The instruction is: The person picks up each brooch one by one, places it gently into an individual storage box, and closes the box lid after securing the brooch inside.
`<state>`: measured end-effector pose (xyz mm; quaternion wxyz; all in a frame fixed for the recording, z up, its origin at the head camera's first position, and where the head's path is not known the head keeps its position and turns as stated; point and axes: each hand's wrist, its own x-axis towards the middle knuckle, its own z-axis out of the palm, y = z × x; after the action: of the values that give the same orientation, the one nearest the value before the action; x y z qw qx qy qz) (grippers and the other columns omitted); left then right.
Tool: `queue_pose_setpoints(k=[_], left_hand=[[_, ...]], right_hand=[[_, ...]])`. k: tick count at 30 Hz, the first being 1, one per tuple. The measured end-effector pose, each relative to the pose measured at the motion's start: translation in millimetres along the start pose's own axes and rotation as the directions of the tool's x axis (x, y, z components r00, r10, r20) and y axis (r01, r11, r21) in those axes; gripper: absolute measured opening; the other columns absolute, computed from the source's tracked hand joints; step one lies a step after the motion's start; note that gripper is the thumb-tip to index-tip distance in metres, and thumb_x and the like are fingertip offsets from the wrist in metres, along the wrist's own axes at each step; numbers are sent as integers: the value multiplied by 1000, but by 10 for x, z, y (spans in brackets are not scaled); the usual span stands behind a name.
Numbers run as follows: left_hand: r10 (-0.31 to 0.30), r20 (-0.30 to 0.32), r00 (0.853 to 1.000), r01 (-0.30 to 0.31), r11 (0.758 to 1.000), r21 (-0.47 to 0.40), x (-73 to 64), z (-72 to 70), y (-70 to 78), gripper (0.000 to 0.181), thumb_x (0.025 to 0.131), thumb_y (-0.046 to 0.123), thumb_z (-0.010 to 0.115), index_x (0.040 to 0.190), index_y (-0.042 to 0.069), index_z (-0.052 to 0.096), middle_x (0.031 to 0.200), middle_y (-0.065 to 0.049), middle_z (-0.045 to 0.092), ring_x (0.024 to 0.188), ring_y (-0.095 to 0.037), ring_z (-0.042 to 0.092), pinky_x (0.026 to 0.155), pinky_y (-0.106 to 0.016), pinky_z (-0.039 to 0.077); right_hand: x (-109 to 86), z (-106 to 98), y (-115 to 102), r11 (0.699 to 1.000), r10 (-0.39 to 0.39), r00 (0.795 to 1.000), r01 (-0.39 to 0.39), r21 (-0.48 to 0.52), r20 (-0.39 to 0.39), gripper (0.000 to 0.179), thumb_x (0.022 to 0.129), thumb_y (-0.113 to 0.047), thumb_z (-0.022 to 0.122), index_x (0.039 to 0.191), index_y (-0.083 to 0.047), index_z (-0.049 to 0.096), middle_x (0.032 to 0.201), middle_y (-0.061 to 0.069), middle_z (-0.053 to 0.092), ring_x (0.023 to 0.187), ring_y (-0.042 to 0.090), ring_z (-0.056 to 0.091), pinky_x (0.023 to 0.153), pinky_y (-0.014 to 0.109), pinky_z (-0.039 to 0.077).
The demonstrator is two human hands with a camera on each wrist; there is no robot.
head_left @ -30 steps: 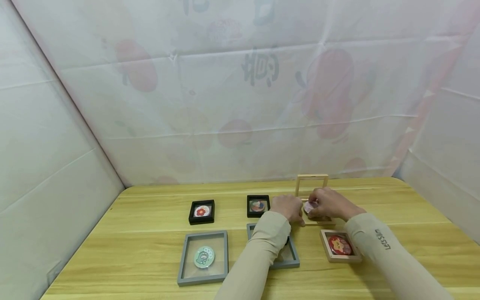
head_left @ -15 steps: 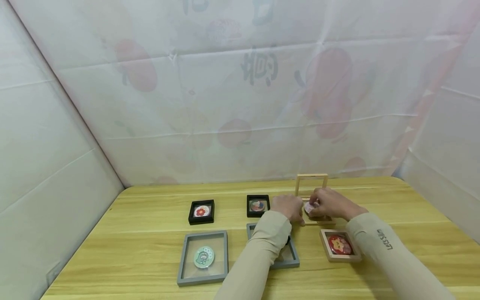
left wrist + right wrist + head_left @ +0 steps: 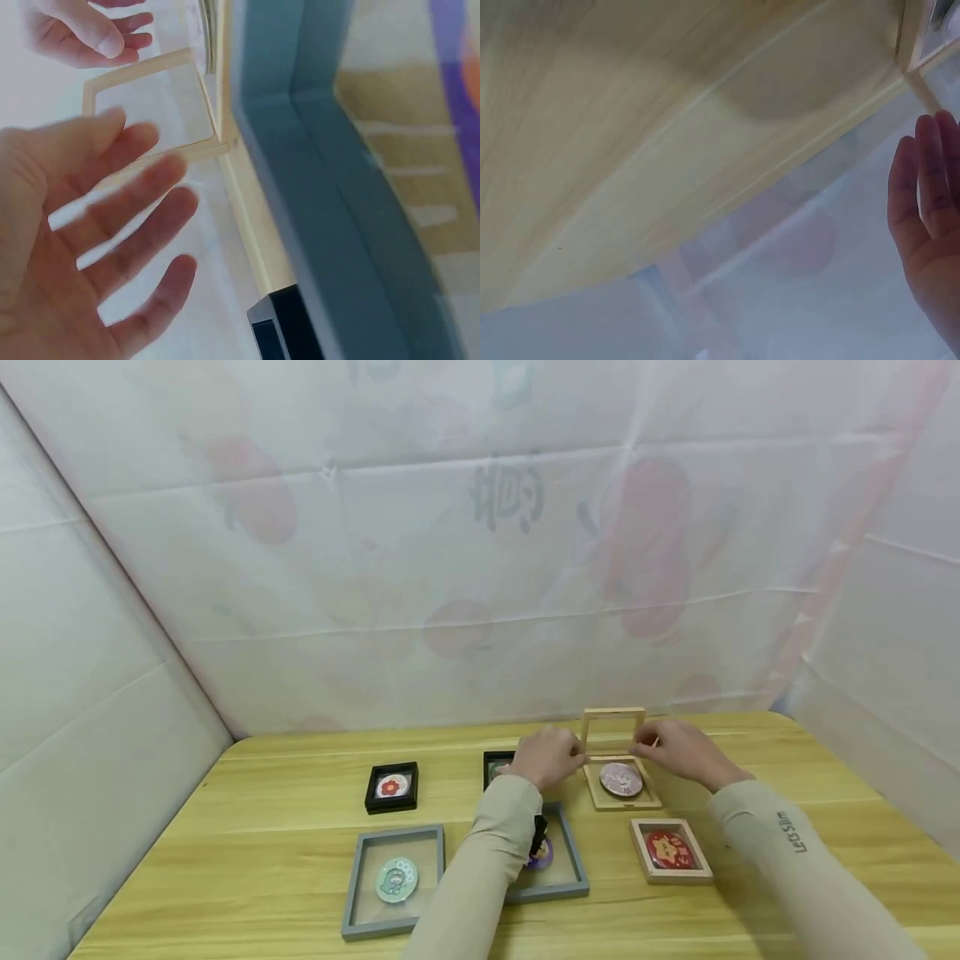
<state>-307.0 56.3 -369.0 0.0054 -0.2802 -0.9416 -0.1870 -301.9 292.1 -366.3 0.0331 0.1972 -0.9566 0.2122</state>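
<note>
A light wooden display frame stands with its lid raised upright at the back of the table. On its lower half lies a round pinkish badge. My left hand is at the lid's left side, fingertips right at its edge; in the left wrist view its fingers are spread and loosely bent, holding nothing. My right hand is at the lid's right side. The right wrist view shows that hand's fingers nearly straight, their tips close to the frame.
Nearer stands a closed wooden frame with a red badge. Two grey frames, one with a green badge and one with a purple badge, lie left of it. Behind them are two black frames; my left hand partly hides one. Pale curtain hangs behind.
My right hand has let go of the pinkish badge, which now lies in the wooden frame, and has moved up to the lid. My left hand has risen from the frame's base towards the lid.
</note>
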Motion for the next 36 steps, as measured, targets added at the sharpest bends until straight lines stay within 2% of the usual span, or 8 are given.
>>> queue_pose_setpoints(k=[7, 12, 17, 20, 23, 26, 32, 36], left_hand=[[-99, -112, 989, 89, 992, -88, 49, -50, -3, 19, 100, 27, 68, 88, 15, 78, 74, 5, 67, 54, -5, 51, 47, -23, 41], [-143, -102, 984, 126, 980, -157, 61, -43, 5, 19, 100, 27, 67, 88, 15, 76, 72, 5, 64, 52, -7, 48, 45, -23, 38], [-172, -59, 983, 158, 969, -189, 70, -45, 46, 19, 101, 27, 65, 107, 13, 76, 89, 0, 72, 54, -8, 49, 46, -25, 40], [-191, -12, 982, 185, 964, -191, 87, -60, 73, 29, 101, 29, 66, 123, 11, 72, 109, -3, 73, 57, -9, 52, 49, -25, 43], [-210, 30, 977, 211, 952, -223, 110, -73, 79, 40, 101, 30, 65, 135, 9, 65, 121, -6, 71, 69, -12, 61, 57, -28, 49], [-216, 49, 975, 222, 937, -272, 123, -72, 60, 45, 102, 32, 63, 140, 8, 60, 124, -9, 69, 85, -18, 67, 67, -32, 54], [-199, 81, 977, 215, 885, -413, 94, -79, 11, 49, 105, 31, 57, 143, 1, 54, 120, -16, 69, 105, -26, 66, 84, -37, 55], [-175, 80, 981, 192, 857, -478, 97, -98, 2, 50, 106, 31, 55, 143, -3, 53, 120, -18, 68, 105, -30, 65, 91, -41, 53]], right_hand=[[28, -228, 54, 997, 70, 996, -67, 43, -60, 23, 98, -16, 67, 95, 6, 72, 88, 13, 71, 78, 28, 66, 68, 48, 55], [42, -255, 68, 993, 95, 993, -89, 77, -76, 25, 98, -14, 67, 98, 11, 72, 88, 16, 71, 79, 30, 66, 68, 49, 55], [20, -251, 70, 983, 150, 988, -145, 115, -40, 28, 100, -15, 64, 96, 12, 71, 84, 17, 69, 75, 28, 64, 65, 46, 55], [8, -277, 64, 952, 221, 975, -223, 209, 33, 35, 104, -22, 58, 96, 11, 68, 82, 16, 64, 69, 24, 58, 59, 41, 53], [-1, -301, 41, 897, 294, 950, -314, 312, 111, 46, 109, -29, 48, 106, 14, 63, 91, 22, 61, 69, 23, 56, 58, 39, 53], [-11, -302, 2, 862, 331, 932, -361, 356, 146, 60, 110, -36, 42, 128, 21, 50, 115, 36, 57, 83, 29, 62, 68, 44, 57], [15, -259, -64, 824, 349, 916, -401, 401, 198, 74, 110, -42, 35, 142, 24, 31, 131, 42, 48, 104, 43, 61, 81, 50, 57], [49, -248, -78, 810, 352, 911, -411, 418, 212, 75, 111, -43, 32, 143, 25, 27, 134, 44, 44, 114, 52, 55, 86, 55, 55]])
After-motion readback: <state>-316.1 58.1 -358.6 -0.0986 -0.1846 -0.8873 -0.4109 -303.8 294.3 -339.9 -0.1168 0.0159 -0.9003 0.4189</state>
